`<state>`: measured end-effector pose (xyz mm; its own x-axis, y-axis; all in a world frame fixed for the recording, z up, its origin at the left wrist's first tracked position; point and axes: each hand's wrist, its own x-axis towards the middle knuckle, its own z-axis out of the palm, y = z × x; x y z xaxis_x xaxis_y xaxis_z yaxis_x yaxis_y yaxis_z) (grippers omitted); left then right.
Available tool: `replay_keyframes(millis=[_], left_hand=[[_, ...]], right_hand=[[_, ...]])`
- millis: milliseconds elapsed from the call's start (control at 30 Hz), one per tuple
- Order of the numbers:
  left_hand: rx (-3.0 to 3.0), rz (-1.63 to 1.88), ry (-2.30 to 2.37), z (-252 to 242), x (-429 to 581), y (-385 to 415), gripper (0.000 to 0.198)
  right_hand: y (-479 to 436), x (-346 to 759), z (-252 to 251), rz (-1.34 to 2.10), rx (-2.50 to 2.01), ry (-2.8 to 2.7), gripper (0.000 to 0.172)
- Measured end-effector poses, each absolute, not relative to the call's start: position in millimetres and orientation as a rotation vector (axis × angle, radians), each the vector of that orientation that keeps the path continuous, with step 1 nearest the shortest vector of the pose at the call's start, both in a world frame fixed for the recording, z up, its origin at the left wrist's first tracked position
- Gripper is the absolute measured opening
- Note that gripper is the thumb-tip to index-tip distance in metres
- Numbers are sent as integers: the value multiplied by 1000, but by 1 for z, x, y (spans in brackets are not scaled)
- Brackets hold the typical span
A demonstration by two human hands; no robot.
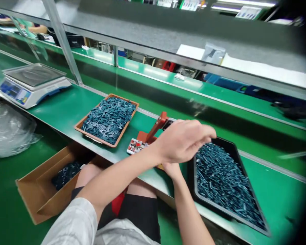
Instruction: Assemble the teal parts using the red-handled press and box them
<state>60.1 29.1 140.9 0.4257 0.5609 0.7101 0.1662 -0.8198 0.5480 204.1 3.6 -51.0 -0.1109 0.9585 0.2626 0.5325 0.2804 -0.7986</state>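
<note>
Crossing over the right hand (171,169), its fingers hidden, the left hand (185,140) bends its own; I cannot tell either grip. Mid-frame stands the red-levered device (155,129); the right forearm (187,202) could bump the tray (228,145), spilling strips (219,177).

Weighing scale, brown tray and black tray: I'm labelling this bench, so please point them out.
Weighing scale (34,75): head view, on its top plate.
Brown tray (105,142): head view, on its near rim.
Black tray (228,145): head view, on its far wall.
</note>
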Motion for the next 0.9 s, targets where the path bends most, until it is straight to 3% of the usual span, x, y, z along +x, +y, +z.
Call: replay_keyframes(millis=[233,400,567,633,667,800,900], left_hand=[[2001,1443,707,161,72,79,42],[1977,1710,1227,78,18,45,45],[2025,1029,1470,-9,-34,31,37],[1887,1021,1462,-24,-37,32,24],[1750,1094,1458,-28,-36,34,27],[1225,1298,1286,-31,-33,39,73],[1007,1328,1130,-34,-35,42,67]], right_hand=[[3,207,-50,528,-1442,-1821,29],[-2,199,-56,401,-1407,-1761,30],[0,195,-58,459,-1432,-1813,26],[1,194,-58,464,-1443,-1823,27],[1,193,-58,462,-1446,-1814,27],[0,190,-59,446,-1448,-1754,30],[1,187,-61,451,-1427,-1765,32]])
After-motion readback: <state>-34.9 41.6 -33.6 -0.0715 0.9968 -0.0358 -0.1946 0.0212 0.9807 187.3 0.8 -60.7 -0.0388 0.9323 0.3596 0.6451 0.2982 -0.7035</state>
